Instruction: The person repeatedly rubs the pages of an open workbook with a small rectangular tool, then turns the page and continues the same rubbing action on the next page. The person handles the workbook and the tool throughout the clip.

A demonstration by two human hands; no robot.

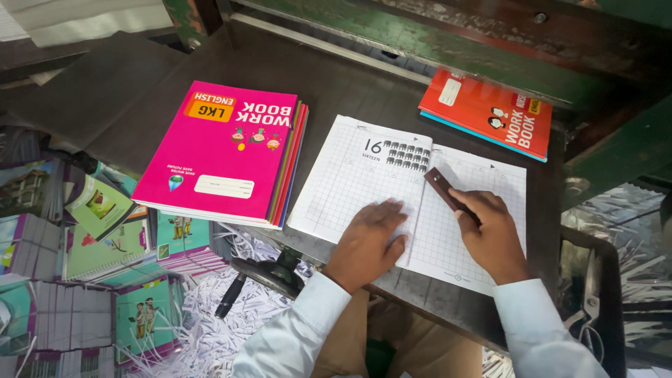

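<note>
An open squared-paper workbook lies flat on a dark worn table in front of me. My left hand presses flat on its left page near the centre fold. My right hand rests on the right page and grips a small dark brown block that lies along the fold. To the left sits a stack of workbooks with a pink cover on top. At the back right lies a red-orange workbook, partly under a green machine part.
A green and red metal machine frame runs along the back and right. Below the table's left edge are stacks of colourful books, heaps of white paper shreds and a black handwheel. Scissors lie on a dark tray at the right.
</note>
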